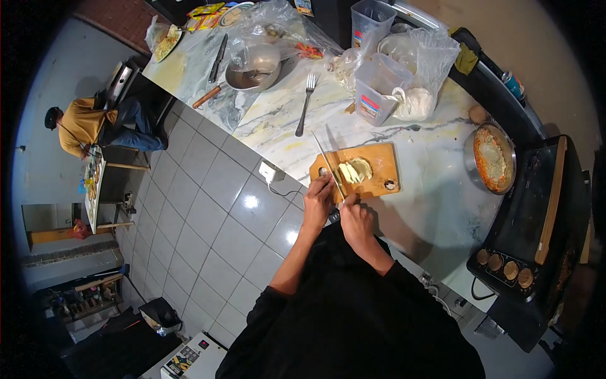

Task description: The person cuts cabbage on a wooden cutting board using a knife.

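Observation:
A wooden cutting board [382, 158] lies at the counter's near edge, with a pale, round, partly sliced food [361, 169] on it. My right hand [355, 218] is closed round the handle of a knife [329, 161], whose blade points up and left across the board. Beside the blade, at the board's left end, my left hand [319, 196] has its fingers bent together; whatever they hold is too small to make out. Cut pieces lie just right of the blade. A small dark-centred piece [389, 184] rests near the board's right corner.
Beyond the board are a fork [307, 104], a metal pot [254, 68], another knife [218, 58] and plastic containers [380, 88] with bags. A bowl of food [492, 158] and a black oven [524, 221] stand at right. A person [95, 126] sits at far left.

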{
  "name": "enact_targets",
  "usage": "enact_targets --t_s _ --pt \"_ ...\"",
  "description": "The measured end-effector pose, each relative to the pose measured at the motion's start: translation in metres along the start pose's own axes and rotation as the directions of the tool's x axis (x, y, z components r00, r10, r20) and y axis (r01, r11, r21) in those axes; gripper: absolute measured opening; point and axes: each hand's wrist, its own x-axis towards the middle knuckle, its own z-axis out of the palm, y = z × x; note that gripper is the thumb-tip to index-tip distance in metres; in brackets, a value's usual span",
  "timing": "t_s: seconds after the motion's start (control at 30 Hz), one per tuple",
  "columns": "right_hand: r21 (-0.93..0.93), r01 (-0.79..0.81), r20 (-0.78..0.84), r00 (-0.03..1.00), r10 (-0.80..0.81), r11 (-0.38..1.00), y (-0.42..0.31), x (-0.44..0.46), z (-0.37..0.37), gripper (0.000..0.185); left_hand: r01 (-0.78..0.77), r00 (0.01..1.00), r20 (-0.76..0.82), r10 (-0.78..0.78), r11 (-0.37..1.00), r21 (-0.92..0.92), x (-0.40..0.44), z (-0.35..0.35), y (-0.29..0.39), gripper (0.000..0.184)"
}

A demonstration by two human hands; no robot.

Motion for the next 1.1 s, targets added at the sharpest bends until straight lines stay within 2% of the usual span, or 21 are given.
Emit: enact_targets --t_s 0.03,0.1,0.2,0.37,0.53,0.63,0.7,0.83,1.03,1.1 --pt "-0.001 0.0 0.008 1.0 0.0 1.0 0.0 -0.002 -0.001 0.024 0.007 1.0 0.002 -0.007 1.0 -0.001 -0.002 0.0 0.001 0.049" --pt "0.015 -0.032 0.122 0.992 0.03 0.999 -0.001 0.003 -0.008 0.023 0.022 1.0 0.013 -0.022 1.0 -0.011 0.0 -0.001 0.001 0.048" --pt "0.079 0.009 0.121 0.992 -0.019 0.997 0.0 0.006 -0.025 0.021 0.017 1.0 0.0 -0.017 1.0 -0.006 0.002 -0.001 0.004 0.046" --pt "0.038 -0.009 0.123 0.992 0.005 0.999 0.002 0.007 -0.013 0.021 0.011 1.0 0.004 -0.011 1.0 -0.005 0.0 -0.001 0.004 0.045" --pt "0.077 0.014 0.063 0.998 -0.019 0.997 0.008 0.008 -0.001 0.022 0.019 1.0 0.019 -0.019 0.999 -0.033 0.004 -0.004 0.006 0.044" --pt "0.021 0.016 0.027 1.0 -0.017 1.0 0.011 0.006 0.001 0.022 -0.012 1.0 0.003 0.012 0.999 -0.032 0.004 -0.002 0.007 0.045" --pt "0.069 0.028 0.006 1.0 -0.028 0.997 0.01 0.004 -0.003 0.022 -0.019 1.0 -0.017 0.018 0.999 -0.027 0.006 -0.003 0.007 0.039" --pt "0.028 -0.012 0.048 0.999 0.011 1.0 0.012 0.006 0.008 0.022 0.012 1.0 -0.021 -0.012 1.0 0.001 0.003 -0.004 0.011 0.038" --pt "0.121 0.031 0.053 0.998 -0.037 0.992 0.016 0.005 -0.001 0.023 -0.025 0.999 -0.046 0.023 0.999 -0.045 0.008 -0.005 0.002 0.038" --pt "0.194 0.017 0.064 0.997 -0.03 0.981 0.022 0.002 -0.003 0.026 0.025 0.999 -0.039 -0.028 0.997 -0.071 0.014 -0.006 0.001 0.041"
